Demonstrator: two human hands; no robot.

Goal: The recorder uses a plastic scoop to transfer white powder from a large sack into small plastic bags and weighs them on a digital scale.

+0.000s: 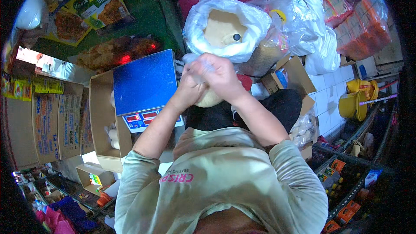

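Observation:
My left hand (190,87) and my right hand (221,78) are close together in front of my lap, both closed on the gathered top of a clear plastic bag. The bag's rounded, cream-coloured filled part (209,99) hangs just below my hands. My right hand is slightly blurred. Beyond them stands an open white plastic sack (197,17) holding a pale cream, powdery or grainy material (216,26). A scoop-like thing with a dark round end (236,37) rests in that material. To the left of my hands is a digital scale with a blue platform (145,80) and lit red digits.
A cardboard box (102,121) with white bundles stands left, beside the scale. At right are an open carton (299,76), white plastic bags (323,50), orange packs (364,30) and a yellow bucket (352,106) on the tiles. Racks with bottles (333,186) stand lower right.

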